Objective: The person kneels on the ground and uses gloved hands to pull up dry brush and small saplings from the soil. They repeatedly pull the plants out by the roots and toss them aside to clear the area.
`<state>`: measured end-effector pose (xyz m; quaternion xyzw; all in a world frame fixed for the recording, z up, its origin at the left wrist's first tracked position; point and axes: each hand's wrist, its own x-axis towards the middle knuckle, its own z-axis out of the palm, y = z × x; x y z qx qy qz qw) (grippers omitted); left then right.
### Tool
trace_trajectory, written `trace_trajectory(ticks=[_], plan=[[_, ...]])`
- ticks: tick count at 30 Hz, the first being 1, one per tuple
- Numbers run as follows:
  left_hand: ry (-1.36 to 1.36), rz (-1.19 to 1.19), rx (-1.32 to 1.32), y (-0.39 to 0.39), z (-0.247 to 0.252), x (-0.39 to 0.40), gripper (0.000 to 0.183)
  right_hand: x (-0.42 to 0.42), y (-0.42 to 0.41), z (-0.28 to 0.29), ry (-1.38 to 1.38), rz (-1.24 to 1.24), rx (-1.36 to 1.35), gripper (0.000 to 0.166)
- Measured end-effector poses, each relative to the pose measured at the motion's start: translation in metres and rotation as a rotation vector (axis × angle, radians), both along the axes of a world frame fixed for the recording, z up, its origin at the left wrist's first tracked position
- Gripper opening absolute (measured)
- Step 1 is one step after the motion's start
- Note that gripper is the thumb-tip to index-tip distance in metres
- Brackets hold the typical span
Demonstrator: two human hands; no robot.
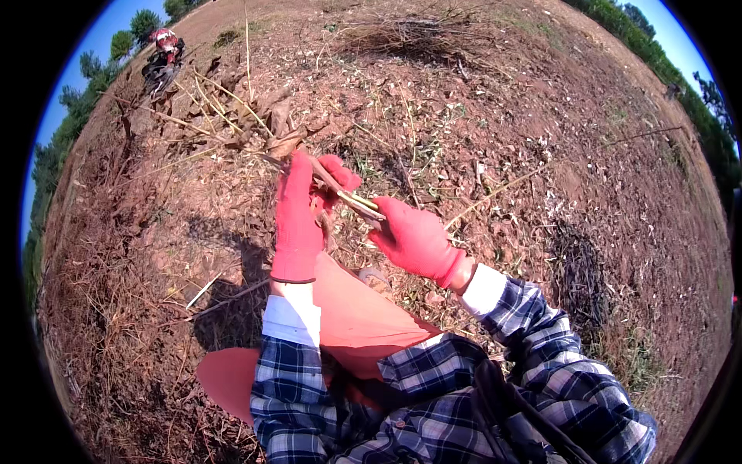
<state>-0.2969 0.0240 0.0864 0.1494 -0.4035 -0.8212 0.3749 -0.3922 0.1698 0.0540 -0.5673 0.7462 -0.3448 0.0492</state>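
A bundle of dry plant stalks (pixel 330 177) runs slantwise between my two hands, both in red knit gloves. My left hand (pixel 297 220) is closed around its middle, with the fingers curled over the stems. Curled brown leaves (pixel 284 142) and thin pale twigs (pixel 217 107) spread from the far left end. At the near right end, my right hand (pixel 416 240) grips the cut-looking stem ends, one of them pale green-yellow. The palm side of the right hand is hidden. The bundle is held above the ground, in front of my orange-red trouser leg (pixel 365 313).
A heap of dry brush (pixel 417 40) lies ahead on the reddish soil. One long thin stalk (pixel 501 188) is to the right, near a dark clump of dried plant matter (pixel 579 272). Another person (pixel 165 52) is bent over at the far left. Trees (pixel 81 110) line the field.
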Motion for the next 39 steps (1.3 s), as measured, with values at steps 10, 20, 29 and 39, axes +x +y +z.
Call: trace_trajectory(ticks=[10, 20, 29, 39], plan=[[-0.648, 0.066, -0.226, -0.037, -0.045, 0.072, 0.051, -0.178, -0.05, -0.031, -0.032, -0.552, 0.014, 0.038], [-1.137, 0.296, -0.022, -0.048, -0.037, 0.265, 0.042, -0.19, -0.025, -0.252, -0.155, -0.456, 0.92, 0.064], [-1.158, 0.264, -0.089, -0.072, -0.048, 0.254, 0.035, -0.122, -0.097, -0.201, -0.283, -0.153, 0.088, 0.013], [-1.242, 0.013, -0.25, -0.066, -0.043, 0.26, 0.034, 0.016, -0.165, -0.33, 0.076, -0.154, 0.903, 0.027]])
